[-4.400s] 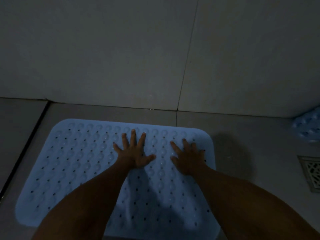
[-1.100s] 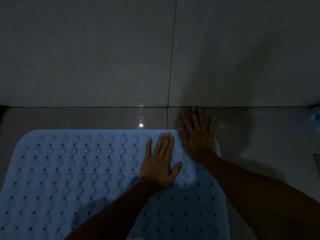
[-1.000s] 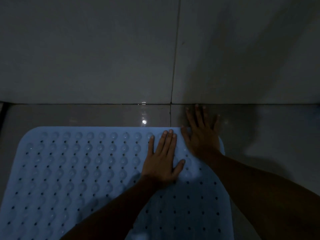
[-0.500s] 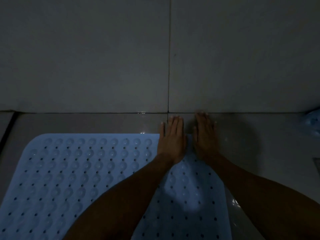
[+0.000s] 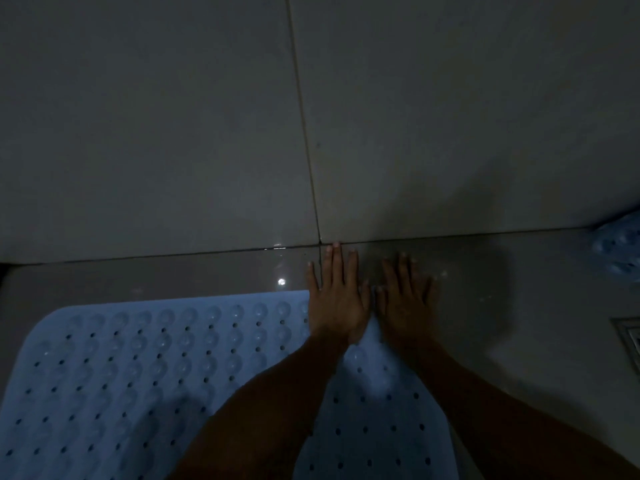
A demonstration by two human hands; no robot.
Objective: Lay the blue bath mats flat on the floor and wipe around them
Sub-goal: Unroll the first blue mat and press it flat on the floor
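Observation:
A light blue bath mat (image 5: 138, 368) with bumps and small holes lies flat on the dim tiled floor, filling the lower left. My left hand (image 5: 334, 299) rests palm down over the mat's far right corner, its fingers stretched onto the wet floor up to the wall joint. My right hand (image 5: 408, 303) lies flat beside it, fingers spread on the bare floor just past the mat's corner. Neither hand holds anything. A second blue mat (image 5: 620, 249) shows partly at the right edge, by the wall.
A tiled wall (image 5: 173, 116) rises straight ahead, with a vertical grout line above my left hand. The corner of a metal floor drain (image 5: 628, 336) sits at the right edge. The floor strip (image 5: 207, 275) between mat and wall glistens wet.
Both hands slid forward off the mat's far right corner onto the floor by the wall. My right hand then moved a little right, away from the left.

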